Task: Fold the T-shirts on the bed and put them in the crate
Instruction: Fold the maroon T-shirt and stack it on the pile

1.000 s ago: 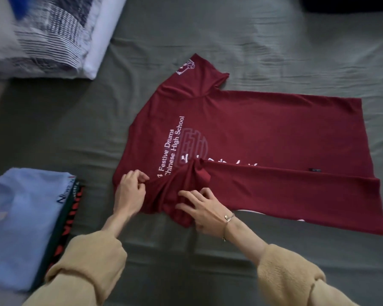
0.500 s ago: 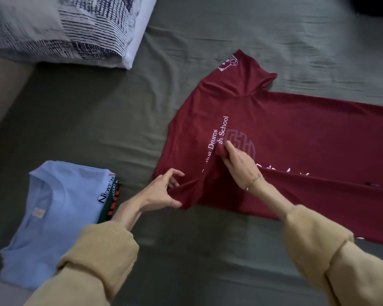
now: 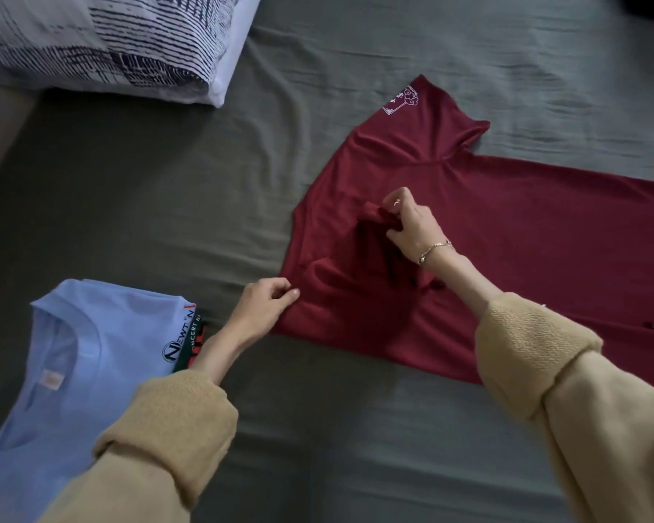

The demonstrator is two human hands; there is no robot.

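Bedsheet, grey-green and creased, filled the head view, and a dark red T-shirt lay spread flat on it right of centre, its body running off the right edge. 1 sleeve pointed to the far side and carried a small white printed emblem. The near sleeve was turned inward over the chest.

The right hand sat on the shirt's chest, fingers curled and pinching the bunched end of that folded sleeve, lifting it slightly off the cloth below. A thin gold bracelet circled its wrist. The left hand was at the shirt's near left corner, thumb and fingers closed on the edge of the fabric there. Both arms wore loose tan knit sleeves.

At the near left lay a folded light blue T-shirt with a round logo and lettering on its chest. It rested on top of other folded shirts, of which only dark green and red edges showed along its right side, just beside the left wrist. This stack was apart from the red shirt.

A pillow in white with dark blue streaks occupied the far left corner. No crate showed in this view.
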